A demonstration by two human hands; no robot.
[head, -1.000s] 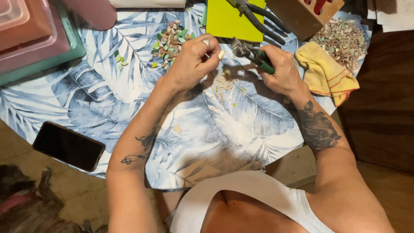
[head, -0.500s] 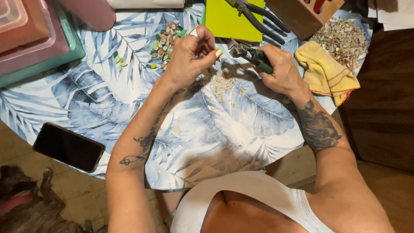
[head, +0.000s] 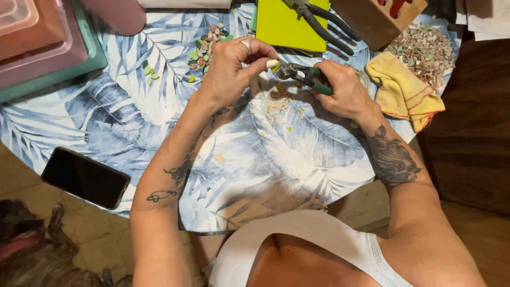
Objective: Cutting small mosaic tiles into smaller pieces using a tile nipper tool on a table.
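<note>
Left hand point(head: 228, 66), upper middle of frame: thumb and forefinger pinched on a small pale tile chip point(head: 272, 64), held just above the cloth. Right hand point(head: 342, 87), just right of centre top: clenched round the green handles of the nippers point(head: 300, 74), jaws pointed left and meeting the chip's edge. Jaw gap too small to read.

Directly below the grip: scatter of pale offcuts point(head: 276, 103) on the leaf-print tablecloth point(head: 297, 154).

To do the nip well, by judgement: bite only the rim of the chip, not its middle; keep chip level and fingertips clear of the jaws; squeeze evenly; hold low over the cloth so shards drop into the offcut scatter.

Left of the pinching hand, top middle: pile of shaped green and pink pieces point(head: 207, 45), a few strays farther left. Above the nippers: lime-green pad point(head: 284, 24) with dark pliers point(head: 324, 24) lying across it. Upper right: wooden block point(head: 372, 18), heap of mixed shards point(head: 425, 53), yellow rag point(head: 404, 90) just beside the right wrist. Upper left: stacked plastic trays point(head: 42, 48). Lower left: black phone point(head: 85, 177) at the table edge, screen dark. Bottom left corner: dog point(head: 32, 255) on the floor.
</note>
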